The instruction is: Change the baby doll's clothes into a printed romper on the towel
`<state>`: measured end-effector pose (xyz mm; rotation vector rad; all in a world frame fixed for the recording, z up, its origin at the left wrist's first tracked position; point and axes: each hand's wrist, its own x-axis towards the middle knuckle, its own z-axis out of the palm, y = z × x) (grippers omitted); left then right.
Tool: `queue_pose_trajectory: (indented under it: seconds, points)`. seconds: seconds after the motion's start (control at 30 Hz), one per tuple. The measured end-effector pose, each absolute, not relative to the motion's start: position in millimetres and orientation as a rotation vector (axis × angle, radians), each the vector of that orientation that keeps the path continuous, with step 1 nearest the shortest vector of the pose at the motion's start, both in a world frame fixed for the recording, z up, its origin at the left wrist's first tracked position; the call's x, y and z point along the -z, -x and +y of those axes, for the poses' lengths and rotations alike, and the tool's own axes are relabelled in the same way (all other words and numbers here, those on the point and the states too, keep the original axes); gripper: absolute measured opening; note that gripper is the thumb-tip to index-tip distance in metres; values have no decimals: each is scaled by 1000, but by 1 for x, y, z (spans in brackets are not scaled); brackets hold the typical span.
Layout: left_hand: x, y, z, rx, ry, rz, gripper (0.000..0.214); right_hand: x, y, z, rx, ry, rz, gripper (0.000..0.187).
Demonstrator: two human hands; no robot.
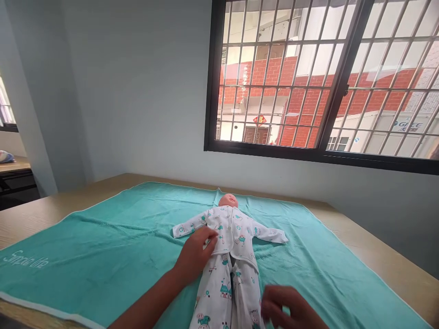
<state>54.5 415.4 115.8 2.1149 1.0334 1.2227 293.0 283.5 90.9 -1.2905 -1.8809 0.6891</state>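
A baby doll [228, 200] lies on its back on a green blanket, its head toward the wall. It wears a white printed jacket [236, 230] with the sleeves spread out to both sides. Matching printed trousers [219, 288] cover its legs. My left hand [195, 251] is over the jacket's left front, near the hem, its bent fingers and thumb apart with nothing visible between them. Beside the trouser leg on the right is my right hand [288, 306], blurred by motion and cut off by the lower edge; its fingers look curled, and their grip is unclear.
The green blanket [113, 242], with white lettering at left, covers most of a wooden table [387, 256]. Behind it stands a pale wall [144, 91] with a barred window [274, 82]. At far left, part of another table [15, 163] shows.
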Motion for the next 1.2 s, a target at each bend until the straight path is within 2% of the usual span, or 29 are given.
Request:
queue_pose_trajectory:
  seconds: [0.07, 0.13, 0.2, 0.43, 0.6, 0.8, 1.07, 1.2]
  points:
    - [-125, -75, 444, -1235, -1866, 999, 23, -113, -292, 320, -670, 1372, -1832, 42]
    - [-134, -97, 474, -1232, -1665, 978, 33, -128, -287, 367, -448, 1451, -1734, 38]
    - [-141, -117, 502, -1257, -1637, 1016, 35, -134, -280, 415, -261, 1607, -1648, 34]
    - [-126, -153, 563, -1251, -1739, 1268, 19, -127, -264, 520, -199, 1900, -1589, 45]
    - [-95, -154, 573, -1297, -1869, 1352, 28, -112, -264, 549, -249, 1985, -1640, 44]
    - [-91, -156, 581, -1248, -1910, 1370, 27, -101, -275, 566, -309, 1928, -1616, 36]
    - [-93, -146, 586, -1243, -1755, 1263, 19, -102, -273, 568, -343, 1599, -1477, 47]
    - [-96, -145, 584, -1264, -1592, 1186, 31, -97, -278, 573, -494, 1514, -1477, 46]
